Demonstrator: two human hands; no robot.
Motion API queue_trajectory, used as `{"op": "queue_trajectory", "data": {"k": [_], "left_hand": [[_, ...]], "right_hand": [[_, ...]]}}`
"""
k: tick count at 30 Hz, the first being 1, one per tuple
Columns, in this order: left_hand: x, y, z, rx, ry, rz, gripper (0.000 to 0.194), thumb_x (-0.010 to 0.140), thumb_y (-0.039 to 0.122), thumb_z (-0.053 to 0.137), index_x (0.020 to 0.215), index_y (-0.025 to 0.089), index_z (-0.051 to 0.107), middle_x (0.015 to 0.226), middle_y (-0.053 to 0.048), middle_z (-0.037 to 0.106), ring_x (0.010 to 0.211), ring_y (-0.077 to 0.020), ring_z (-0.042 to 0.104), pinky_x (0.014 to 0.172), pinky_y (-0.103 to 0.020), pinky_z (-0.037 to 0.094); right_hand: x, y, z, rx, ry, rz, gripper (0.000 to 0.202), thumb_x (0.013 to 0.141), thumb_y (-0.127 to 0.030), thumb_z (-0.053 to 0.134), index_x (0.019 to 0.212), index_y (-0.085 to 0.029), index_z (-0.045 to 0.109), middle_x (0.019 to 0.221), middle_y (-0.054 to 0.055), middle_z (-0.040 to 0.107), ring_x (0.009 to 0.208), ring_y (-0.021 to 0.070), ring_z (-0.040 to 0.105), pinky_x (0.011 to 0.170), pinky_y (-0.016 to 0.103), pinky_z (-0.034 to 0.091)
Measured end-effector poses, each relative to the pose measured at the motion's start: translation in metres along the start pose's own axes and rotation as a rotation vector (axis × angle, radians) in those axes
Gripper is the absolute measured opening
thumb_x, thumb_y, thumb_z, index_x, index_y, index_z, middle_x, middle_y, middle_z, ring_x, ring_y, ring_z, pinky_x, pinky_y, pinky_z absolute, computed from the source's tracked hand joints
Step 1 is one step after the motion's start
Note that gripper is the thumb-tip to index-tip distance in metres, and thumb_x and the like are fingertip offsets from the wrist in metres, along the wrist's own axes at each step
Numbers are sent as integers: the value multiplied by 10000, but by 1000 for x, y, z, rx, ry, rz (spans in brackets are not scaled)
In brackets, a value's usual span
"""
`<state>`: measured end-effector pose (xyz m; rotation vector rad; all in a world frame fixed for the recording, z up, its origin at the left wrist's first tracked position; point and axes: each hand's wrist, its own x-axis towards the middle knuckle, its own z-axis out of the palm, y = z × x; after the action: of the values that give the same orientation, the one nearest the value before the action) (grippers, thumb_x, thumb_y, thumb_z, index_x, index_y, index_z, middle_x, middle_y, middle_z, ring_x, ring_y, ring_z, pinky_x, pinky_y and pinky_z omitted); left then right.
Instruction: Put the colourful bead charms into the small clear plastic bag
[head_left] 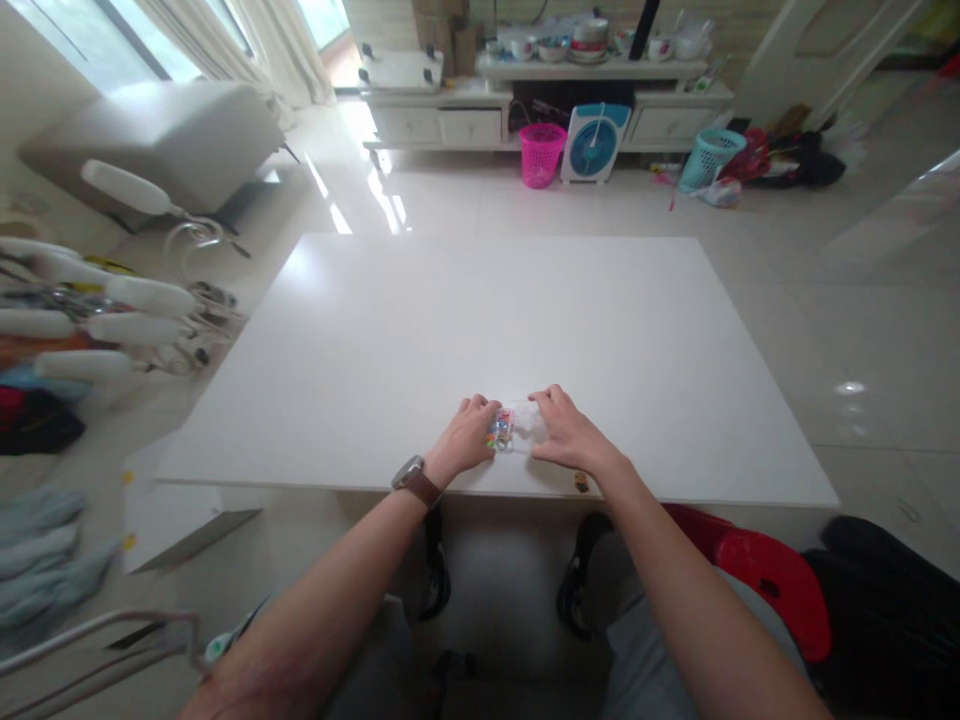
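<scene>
Near the front edge of the white table [495, 320], my left hand [471, 433] grips the left side of a small clear plastic packet [525, 427] with colourful bits at its left end. My right hand [562, 430] holds the packet's clear right side between thumb and fingers. The packet lies flat or just over the tabletop; which one is not clear. A small dark and yellow object [581, 482] lies at the table edge, below my right wrist.
A red stool [776, 590] stands under the table's right front side. White-padded metal racks [142, 300] are on the left. Beyond the table are a pink basket [541, 155], a box fan [595, 145] and a low cabinet [469, 125].
</scene>
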<state>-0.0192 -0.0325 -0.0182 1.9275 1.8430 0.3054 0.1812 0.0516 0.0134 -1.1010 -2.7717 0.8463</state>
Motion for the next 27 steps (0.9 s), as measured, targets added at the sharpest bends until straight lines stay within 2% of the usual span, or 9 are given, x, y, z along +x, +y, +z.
{"op": "queue_trajectory", "data": {"k": [3, 8, 11, 14, 18, 27], "left_hand": [[-1, 2, 2, -58, -17, 12, 605, 681, 127, 676, 1246, 232, 487, 1216, -104, 517, 1113, -277, 490, 992, -425, 451], [-2, -7, 1, -71, -22, -2, 847, 605, 119, 738, 1372, 215, 392, 1269, -115, 481, 1176, -300, 472, 1032, -441, 441], [-3, -13, 0, -19, -7, -32, 758, 611, 92, 713, 1310, 196, 438, 1211, -117, 498, 1133, -302, 490, 1000, -437, 461], [-4, -16, 0, 22, -15, -26, 574, 644, 99, 697, 1174, 196, 500, 1166, -116, 514, 1096, -301, 504, 971, -441, 472], [-5, -16, -2, 38, -1, 11, 373, 724, 174, 686, 1061, 193, 526, 1116, -125, 532, 1047, -302, 514, 921, -445, 487], [-4, -11, 0, -11, -36, -38, 622, 606, 268, 851, 1130, 217, 520, 1182, -93, 509, 1106, -297, 514, 941, -443, 483]], "right_hand": [[3, -2, -3, 38, 40, -31, 661, 661, -199, 680, 1277, -188, 441, 1218, 106, 449, 1111, 258, 504, 951, 391, 487], [4, -1, -11, -2, 31, 24, 569, 685, -188, 650, 1226, -174, 475, 1208, 112, 452, 1044, 239, 544, 922, 364, 500], [1, 4, -12, -47, 7, 14, 609, 665, -134, 638, 1251, -171, 477, 1221, 119, 453, 1111, 254, 529, 967, 364, 484], [-1, 5, -10, -40, -21, -20, 674, 650, -96, 626, 1299, -172, 463, 1230, 119, 457, 1164, 260, 512, 1020, 373, 459], [1, -1, -7, 37, -20, -71, 709, 670, -147, 655, 1343, -179, 435, 1236, 120, 470, 1192, 277, 494, 1037, 410, 450], [16, -18, 23, 207, 30, -246, 723, 712, -137, 653, 1384, -220, 400, 1295, 117, 522, 1169, 250, 542, 1002, 402, 464]]}}
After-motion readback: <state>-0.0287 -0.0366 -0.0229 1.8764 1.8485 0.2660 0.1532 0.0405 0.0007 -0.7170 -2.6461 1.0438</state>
